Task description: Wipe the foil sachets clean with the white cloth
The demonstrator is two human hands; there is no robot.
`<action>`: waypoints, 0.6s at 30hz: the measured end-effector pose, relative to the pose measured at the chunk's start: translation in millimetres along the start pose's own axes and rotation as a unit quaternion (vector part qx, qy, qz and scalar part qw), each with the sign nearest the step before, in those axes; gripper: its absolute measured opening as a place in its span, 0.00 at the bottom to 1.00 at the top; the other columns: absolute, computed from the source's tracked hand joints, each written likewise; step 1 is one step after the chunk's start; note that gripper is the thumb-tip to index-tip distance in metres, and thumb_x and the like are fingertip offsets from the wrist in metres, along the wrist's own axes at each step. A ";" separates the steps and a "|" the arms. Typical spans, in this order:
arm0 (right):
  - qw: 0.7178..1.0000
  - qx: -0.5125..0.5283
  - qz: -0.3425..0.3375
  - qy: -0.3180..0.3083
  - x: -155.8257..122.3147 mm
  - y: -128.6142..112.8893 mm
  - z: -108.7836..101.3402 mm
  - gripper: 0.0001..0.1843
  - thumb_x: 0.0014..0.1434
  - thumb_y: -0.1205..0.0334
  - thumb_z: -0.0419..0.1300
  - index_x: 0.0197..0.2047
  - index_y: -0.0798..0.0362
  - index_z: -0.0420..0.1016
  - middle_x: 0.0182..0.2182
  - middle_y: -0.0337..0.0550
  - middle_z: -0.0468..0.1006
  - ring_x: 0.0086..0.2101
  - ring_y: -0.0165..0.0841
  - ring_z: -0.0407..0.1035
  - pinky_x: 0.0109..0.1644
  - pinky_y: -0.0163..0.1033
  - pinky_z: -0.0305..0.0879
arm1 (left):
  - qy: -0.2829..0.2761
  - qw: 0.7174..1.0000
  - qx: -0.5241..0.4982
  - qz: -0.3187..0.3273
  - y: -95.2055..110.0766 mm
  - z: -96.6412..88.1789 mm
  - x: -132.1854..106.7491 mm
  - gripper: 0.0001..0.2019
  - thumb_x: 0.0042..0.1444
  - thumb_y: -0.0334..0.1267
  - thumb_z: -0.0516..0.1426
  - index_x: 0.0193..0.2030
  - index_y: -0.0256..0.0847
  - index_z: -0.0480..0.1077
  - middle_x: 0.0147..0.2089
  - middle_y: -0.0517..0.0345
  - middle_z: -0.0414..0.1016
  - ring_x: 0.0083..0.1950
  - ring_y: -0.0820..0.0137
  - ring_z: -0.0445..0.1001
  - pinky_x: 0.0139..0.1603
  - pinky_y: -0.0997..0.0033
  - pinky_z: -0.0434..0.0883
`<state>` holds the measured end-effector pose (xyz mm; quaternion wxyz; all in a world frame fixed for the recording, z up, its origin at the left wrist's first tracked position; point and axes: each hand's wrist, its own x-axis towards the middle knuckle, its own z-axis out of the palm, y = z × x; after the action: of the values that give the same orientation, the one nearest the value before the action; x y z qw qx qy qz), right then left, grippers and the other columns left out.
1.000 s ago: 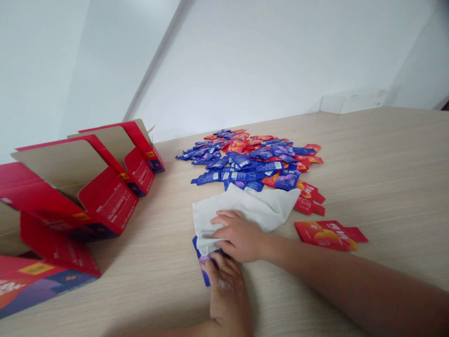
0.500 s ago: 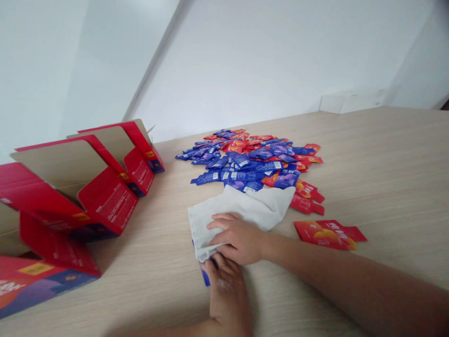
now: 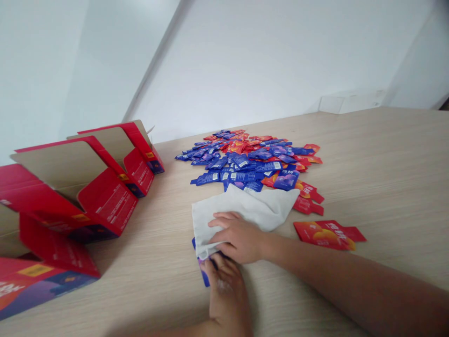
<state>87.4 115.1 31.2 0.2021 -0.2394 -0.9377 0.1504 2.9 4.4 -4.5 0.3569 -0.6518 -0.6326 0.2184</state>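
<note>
A white cloth (image 3: 261,208) lies on the wooden table (image 3: 386,178) in front of me. My right hand (image 3: 238,236) presses on its near left end, fingers curled over the fabric. Under that end lies a blue sachet (image 3: 204,277), mostly covered, with only its lower edge showing. My left hand (image 3: 226,290) comes up from the bottom edge and pins the sachet with its fingertips. Beyond the cloth spreads a heap of several blue and red sachets (image 3: 252,159).
A single red sachet (image 3: 328,234) lies to the right of my right forearm. Open red cardboard boxes (image 3: 101,187) stand in a row on the left, one nearest at the bottom left (image 3: 35,276). A white block (image 3: 351,100) sits at the table's far edge.
My right hand slid the cloth a little left over the blue sachet, then back right. My left hand stayed in place on the sachet.
</note>
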 end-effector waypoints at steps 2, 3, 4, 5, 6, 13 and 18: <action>1.000 0.005 -0.028 -0.004 -0.7 0.4 -0.9 0.15 0.60 0.61 0.54 0.47 0.46 0.78 0.59 0.44 0.68 0.62 0.43 0.52 0.63 0.53 0.50 | -0.011 1.000 -0.008 -0.023 5.9 0.1 0.9 0.19 0.54 0.25 0.50 0.51 0.23 0.72 0.51 0.29 0.75 0.50 0.51 0.76 0.60 0.45 0.63; 0.999 0.007 -0.038 -0.005 -0.9 0.4 -1.2 0.15 0.60 0.61 0.54 0.47 0.46 0.78 0.59 0.44 0.68 0.62 0.43 0.52 0.63 0.53 0.50 | -0.012 0.999 -0.012 -0.028 8.5 0.5 1.2 0.19 0.53 0.25 0.51 0.51 0.22 0.72 0.50 0.28 0.75 0.50 0.51 0.76 0.61 0.45 0.62; 0.999 0.008 -0.042 -0.005 -1.0 0.3 -1.4 0.15 0.60 0.61 0.54 0.47 0.47 0.79 0.59 0.44 0.68 0.62 0.43 0.52 0.63 0.53 0.50 | -0.009 0.999 -0.014 -0.031 10.6 1.0 1.4 0.19 0.53 0.25 0.51 0.51 0.21 0.71 0.50 0.27 0.75 0.50 0.50 0.76 0.61 0.45 0.61; 0.999 0.007 -0.039 -0.004 -1.0 0.1 -1.4 0.15 0.60 0.61 0.54 0.46 0.47 0.79 0.59 0.44 0.68 0.62 0.43 0.53 0.63 0.52 0.50 | -0.007 0.999 -0.015 -0.031 12.1 1.5 1.4 0.20 0.53 0.25 0.51 0.51 0.21 0.71 0.50 0.26 0.75 0.51 0.50 0.75 0.61 0.44 0.61; 1.000 0.005 -0.030 -0.002 -0.9 -0.2 -1.1 0.15 0.60 0.61 0.54 0.46 0.47 0.79 0.58 0.44 0.68 0.62 0.43 0.53 0.63 0.52 0.50 | -0.004 0.999 -0.014 -0.033 12.8 1.9 1.3 0.20 0.53 0.25 0.51 0.51 0.21 0.71 0.51 0.27 0.75 0.51 0.50 0.75 0.61 0.44 0.60; 0.998 -0.019 0.050 0.014 1.1 -1.2 3.2 0.16 0.62 0.60 0.53 0.49 0.48 0.78 0.58 0.47 0.69 0.62 0.45 0.53 0.62 0.55 0.50 | 0.041 0.999 -0.014 0.006 -2.4 5.8 -2.5 0.18 0.53 0.24 0.49 0.48 0.26 0.74 0.48 0.33 0.78 0.45 0.56 0.78 0.57 0.49 0.66; 1.000 -0.007 0.024 0.008 0.6 -0.9 0.9 0.16 0.61 0.62 0.53 0.48 0.47 0.78 0.58 0.45 0.69 0.62 0.43 0.53 0.63 0.54 0.50 | 0.049 0.998 -0.021 0.020 -1.7 9.6 -3.7 0.18 0.54 0.24 0.49 0.48 0.25 0.74 0.49 0.30 0.77 0.46 0.53 0.78 0.57 0.47 0.66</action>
<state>86.1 114.5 30.9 0.2043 -0.2650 -0.9309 0.1465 -5.7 2.5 -10.2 0.3693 -0.6819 -0.6052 0.1796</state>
